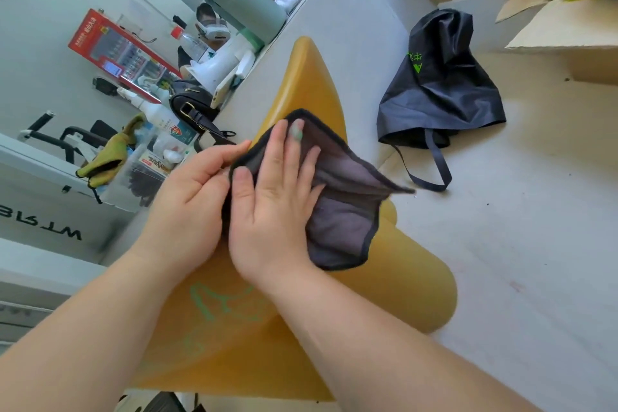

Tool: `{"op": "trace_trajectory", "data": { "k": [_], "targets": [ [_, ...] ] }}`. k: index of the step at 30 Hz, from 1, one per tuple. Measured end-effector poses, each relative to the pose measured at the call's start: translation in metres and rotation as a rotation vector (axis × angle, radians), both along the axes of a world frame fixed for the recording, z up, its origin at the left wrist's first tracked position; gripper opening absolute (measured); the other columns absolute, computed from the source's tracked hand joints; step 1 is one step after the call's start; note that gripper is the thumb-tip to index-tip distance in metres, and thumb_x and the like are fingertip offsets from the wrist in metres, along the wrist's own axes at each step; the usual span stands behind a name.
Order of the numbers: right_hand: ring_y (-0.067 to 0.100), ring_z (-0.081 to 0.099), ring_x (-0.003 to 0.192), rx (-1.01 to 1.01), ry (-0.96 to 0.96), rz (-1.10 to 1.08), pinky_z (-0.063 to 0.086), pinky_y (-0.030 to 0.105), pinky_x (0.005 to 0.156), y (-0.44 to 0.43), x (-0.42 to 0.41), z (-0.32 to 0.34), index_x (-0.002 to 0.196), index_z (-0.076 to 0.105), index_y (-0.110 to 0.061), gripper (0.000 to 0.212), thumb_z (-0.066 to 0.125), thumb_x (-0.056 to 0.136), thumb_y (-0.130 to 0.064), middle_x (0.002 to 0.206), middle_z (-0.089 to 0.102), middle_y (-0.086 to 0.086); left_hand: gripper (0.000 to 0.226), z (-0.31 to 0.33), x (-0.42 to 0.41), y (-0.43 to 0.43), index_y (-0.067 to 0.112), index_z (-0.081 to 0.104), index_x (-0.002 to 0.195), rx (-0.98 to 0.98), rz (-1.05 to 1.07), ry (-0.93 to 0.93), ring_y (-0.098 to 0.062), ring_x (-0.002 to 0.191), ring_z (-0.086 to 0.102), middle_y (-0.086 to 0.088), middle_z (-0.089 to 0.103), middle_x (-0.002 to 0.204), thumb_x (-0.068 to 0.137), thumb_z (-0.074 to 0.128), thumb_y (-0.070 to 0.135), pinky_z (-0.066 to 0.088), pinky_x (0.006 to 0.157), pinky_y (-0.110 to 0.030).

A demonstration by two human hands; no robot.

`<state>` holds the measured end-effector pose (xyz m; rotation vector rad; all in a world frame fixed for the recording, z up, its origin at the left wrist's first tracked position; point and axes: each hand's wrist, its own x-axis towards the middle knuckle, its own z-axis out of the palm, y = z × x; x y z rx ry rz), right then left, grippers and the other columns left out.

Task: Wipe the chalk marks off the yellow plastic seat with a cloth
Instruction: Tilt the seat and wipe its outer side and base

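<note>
Cloth (pixel 337 197): on the seat (pixel 411 291), under your right hand (pixel 274 197).
Right hand: fingers flat and spread, pressing the cloth.
Left hand (pixel 190 197): fingers pinch the cloth's edge.
Marks (pixel 220 303): green, on the seat, nearer you than the cloth, between your arms.
Seat: long way runs away from you.
Box (pixel 565 33): far from the seat; you cannot tell what is inside.

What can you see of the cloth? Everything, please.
The cloth is dark grey, soft-looking fabric with a black stitched border. It looks folded or doubled, with one corner sticking out to the right. It lies over the yellow seat, above the green chalk marks, which it does not cover. The right hand lies spread flat on top of it; a fingertip shows green smudging. The left hand grips its left edge. Its underside is hidden.
</note>
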<state>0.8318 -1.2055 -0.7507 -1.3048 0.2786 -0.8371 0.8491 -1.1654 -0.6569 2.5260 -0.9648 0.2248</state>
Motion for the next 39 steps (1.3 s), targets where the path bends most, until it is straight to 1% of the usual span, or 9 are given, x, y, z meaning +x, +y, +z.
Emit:
{"op": "trace_trajectory", "data": {
  "k": [4, 9, 17, 20, 23, 26, 32, 36, 39],
  "targets": [
    [0.021, -0.013, 0.157, 0.032, -0.072, -0.061, -0.012, 0.037, 0.125, -0.043, 0.032, -0.040, 0.163, 0.004, -0.031, 0.063, 0.022, 0.105, -0.049, 0.167, -0.012, -0.015, 0.037, 0.000, -0.004, -0.003, 0.032, 0.067, 0.123, 0.027, 0.029, 0.001, 0.001, 0.107, 0.060, 0.021, 0.068, 0.111, 0.101, 0.046, 0.011, 0.047, 0.094, -0.024],
    [0.025, 0.015, 0.157, 0.176, 0.474, 0.201, 0.009, 0.058, 0.124, -0.061, 0.042, -0.088, 0.162, -0.006, -0.037, 0.058, 0.009, 0.107, -0.051, 0.171, 0.011, -0.007, 0.039, 0.002, -0.008, -0.003, 0.037, 0.067, 0.122, 0.025, 0.073, 0.022, -0.005, 0.106, 0.062, 0.019, 0.069, 0.112, 0.101, 0.045, 0.012, 0.048, 0.097, -0.034],
    [0.010, -0.035, 0.149, -0.127, 0.212, 0.062, -0.023, 0.038, 0.119, 0.054, -0.023, -0.046, 0.147, -0.036, -0.042, 0.069, 0.006, 0.095, -0.059, 0.160, -0.039, -0.017, 0.039, 0.001, -0.004, -0.004, 0.035, 0.067, 0.124, 0.036, 0.070, -0.023, 0.009, 0.101, 0.057, 0.026, 0.067, 0.110, 0.101, 0.048, 0.010, 0.044, 0.087, -0.012],
    [0.012, -0.025, 0.153, -0.078, 0.198, -0.021, -0.019, 0.029, 0.121, 0.034, -0.003, -0.093, 0.156, -0.016, -0.042, 0.064, 0.014, 0.101, -0.055, 0.167, -0.023, -0.016, 0.038, 0.001, -0.006, -0.002, 0.035, 0.066, 0.126, 0.037, 0.086, -0.037, 0.003, 0.105, 0.060, 0.023, 0.068, 0.112, 0.101, 0.047, 0.014, 0.047, 0.095, -0.027],
    [0.015, -0.007, 0.157, 0.179, 0.460, 0.029, 0.000, 0.049, 0.127, -0.004, 0.012, -0.146, 0.162, 0.010, -0.037, 0.056, 0.011, 0.108, -0.049, 0.171, 0.001, -0.012, 0.038, 0.001, -0.009, -0.003, 0.039, 0.065, 0.127, 0.064, 0.103, -0.038, -0.003, 0.110, 0.059, 0.023, 0.067, 0.114, 0.100, 0.045, 0.020, 0.048, 0.100, -0.040],
    [0.021, -0.004, 0.158, 0.244, 0.662, 0.137, 0.003, 0.061, 0.124, -0.018, 0.006, -0.157, 0.162, 0.008, -0.037, 0.055, 0.008, 0.108, -0.049, 0.172, 0.004, -0.013, 0.039, 0.000, -0.012, -0.003, 0.038, 0.064, 0.128, 0.063, 0.100, -0.046, 0.001, 0.109, 0.058, 0.025, 0.065, 0.113, 0.101, 0.045, 0.018, 0.047, 0.100, -0.036],
    [0.016, -0.018, 0.156, -0.058, 0.339, 0.073, -0.010, 0.049, 0.123, 0.023, -0.011, -0.066, 0.161, -0.011, -0.031, 0.065, 0.018, 0.106, -0.050, 0.169, -0.017, -0.016, 0.037, -0.002, -0.009, -0.002, 0.032, 0.062, 0.132, 0.091, 0.071, -0.129, 0.023, 0.100, 0.049, 0.022, 0.062, 0.114, 0.103, 0.045, 0.015, 0.035, 0.082, 0.000],
    [0.011, -0.010, 0.157, -0.138, 0.300, 0.013, -0.009, 0.046, 0.123, 0.012, -0.005, -0.104, 0.161, -0.003, -0.039, 0.066, 0.010, 0.101, -0.061, 0.170, -0.009, -0.019, 0.037, -0.004, -0.009, 0.000, 0.032, 0.061, 0.133, 0.104, 0.066, -0.174, 0.014, 0.099, 0.053, 0.018, 0.063, 0.115, 0.104, 0.044, 0.018, 0.039, 0.086, -0.009],
    [0.020, 0.002, 0.158, 0.125, 0.585, 0.099, 0.004, 0.061, 0.123, -0.019, 0.006, -0.162, 0.161, 0.010, -0.040, 0.059, 0.008, 0.105, -0.058, 0.171, 0.007, -0.011, 0.038, -0.005, -0.009, 0.001, 0.032, 0.060, 0.136, 0.134, 0.053, -0.189, -0.001, 0.106, 0.054, 0.015, 0.064, 0.118, 0.104, 0.043, 0.020, 0.041, 0.088, -0.023]
  ]
}}
